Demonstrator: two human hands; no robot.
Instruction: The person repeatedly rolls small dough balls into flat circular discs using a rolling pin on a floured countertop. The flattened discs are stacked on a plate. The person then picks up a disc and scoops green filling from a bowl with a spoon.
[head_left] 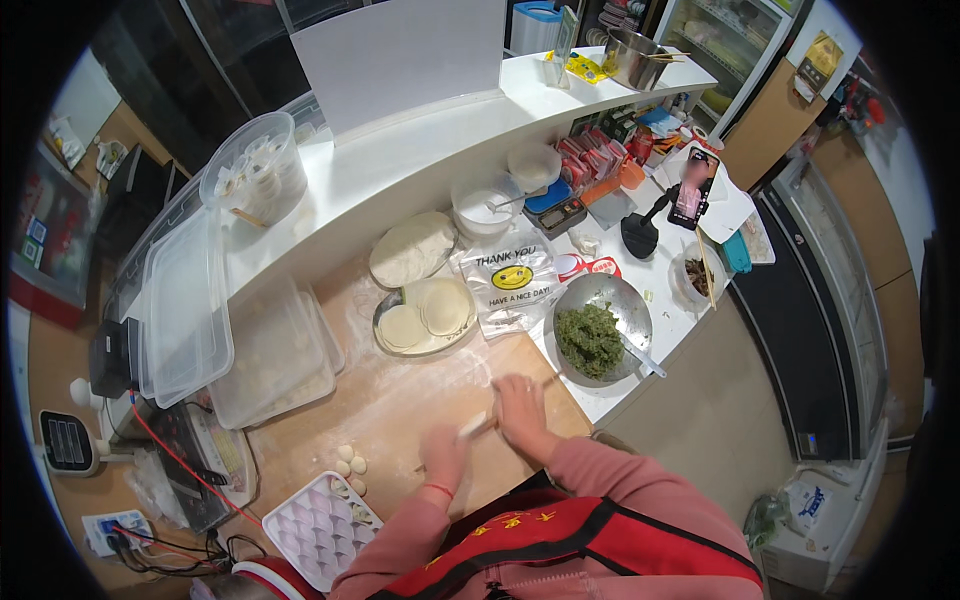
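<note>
A slim, pale rolling pin point(478, 426) lies at a slant over the floured wooden board point(400, 385), under both my hands. My right hand point(522, 410) is over its right part, the pin's tip showing beyond my fingers. Over its left part is my left hand point(444, 455), smeared by motion, with a red band at the wrist. Any dough under the pin is hidden or too small to tell. Several small dough balls point(345, 466) lie left of my left hand. Beside them, a white compartment tray point(300, 530) holds a few pale pieces at its right edge.
Beyond the board are an oval plate with round wrappers point(404, 326), a dough-filled plate point(412, 248) and a plastic bag point(508, 285). At right stands a metal bowl point(630, 305) of green filling point(588, 342). Clear plastic boxes point(270, 360) stand left; a phone point(693, 188) on a stand is back right.
</note>
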